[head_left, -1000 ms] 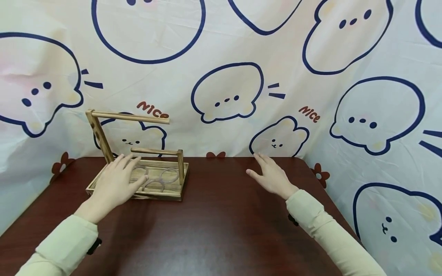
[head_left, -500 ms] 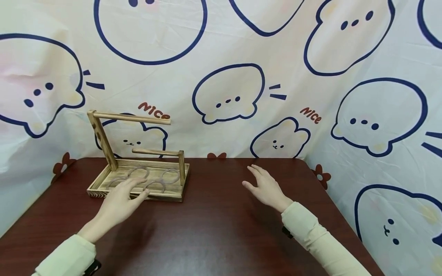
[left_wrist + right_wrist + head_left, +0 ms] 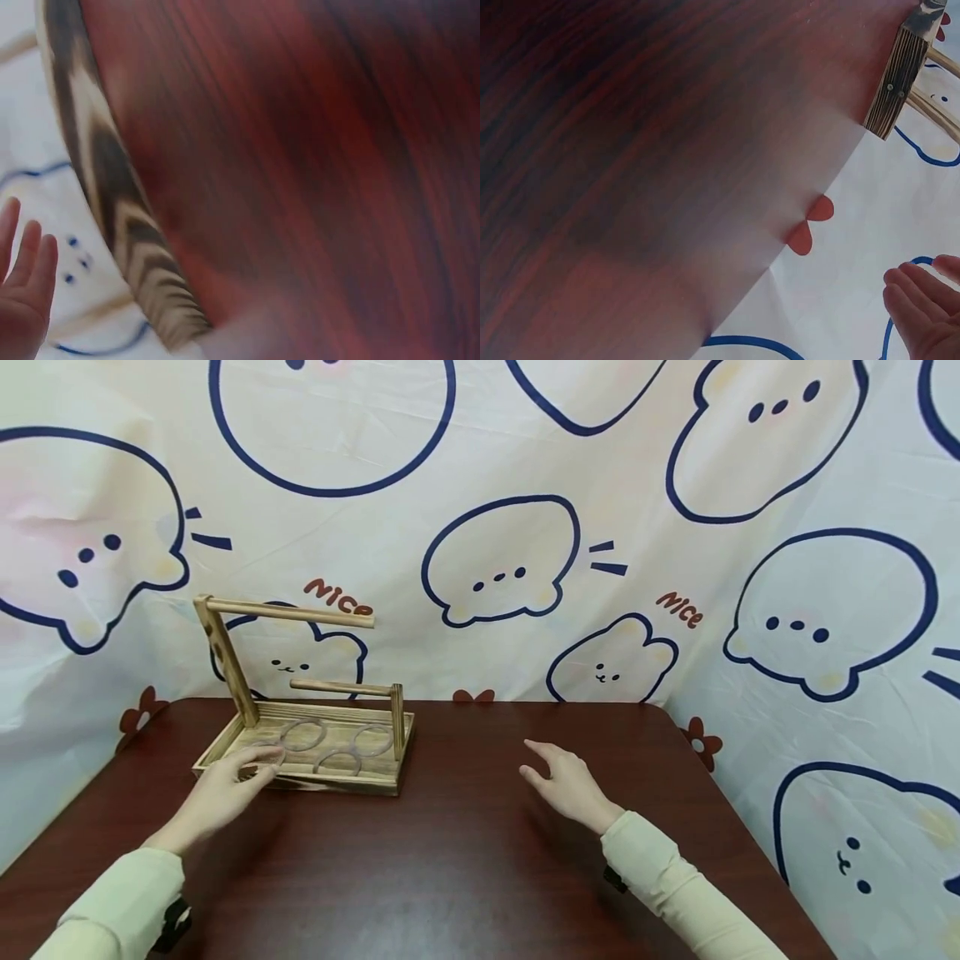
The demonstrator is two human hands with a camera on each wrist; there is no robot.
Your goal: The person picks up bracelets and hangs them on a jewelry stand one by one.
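Observation:
A wooden tray stand (image 3: pixel 330 783) with two upright posts and two horizontal rods stands at the left of the table. Several translucent rings (image 3: pixel 303 735) lie flat inside it. My left hand (image 3: pixel 221 789) is over the tray's front left corner, its fingertips and thumb right at the nearest left ring (image 3: pixel 272 752), which they partly cover. Its fingers look relaxed in the left wrist view, with the tray's striped wall (image 3: pixel 112 180) beside them. My right hand (image 3: pixel 570 785) hovers over the table's right half, thumb and fingers apart, holding nothing.
The dark red-brown table (image 3: pixel 450 860) has a glossy top. Behind it and on both sides hangs a pale cloth (image 3: pixel 502 460) with blue cartoon outlines. The longer, higher rod (image 3: pixel 292 612) juts rightward above the tray, and a lower rod (image 3: pixel 341 688) points left.
My left hand has drawn back from over the tray and lowered to its front left corner, fingers nearing a ring. My right hand has come back slightly toward me and leftward.

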